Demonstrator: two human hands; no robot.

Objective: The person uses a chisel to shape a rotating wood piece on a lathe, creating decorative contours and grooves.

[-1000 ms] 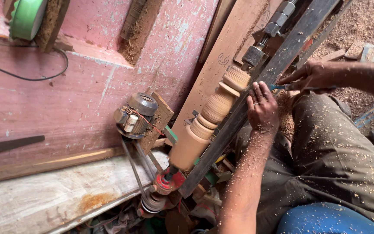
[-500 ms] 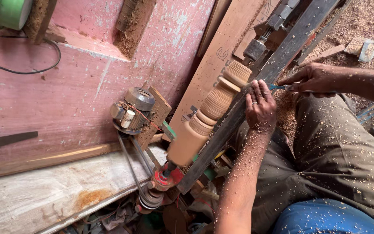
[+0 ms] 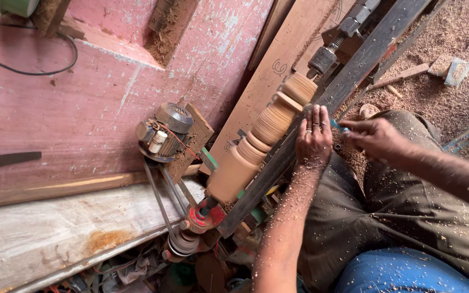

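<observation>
A pink, worn wall (image 3: 71, 97) backs a sawdust-strewn floor (image 3: 441, 59). The turned wooden workpiece (image 3: 261, 141) sits on the lathe, slanting from near left to far right. The left hand (image 3: 314, 140) rests fingers-down on the dark metal rail (image 3: 354, 70) beside it; the right hand (image 3: 373, 137) pinches a thin blue-handled tool (image 3: 338, 126). An electric motor (image 3: 166, 133) stands left.
</observation>
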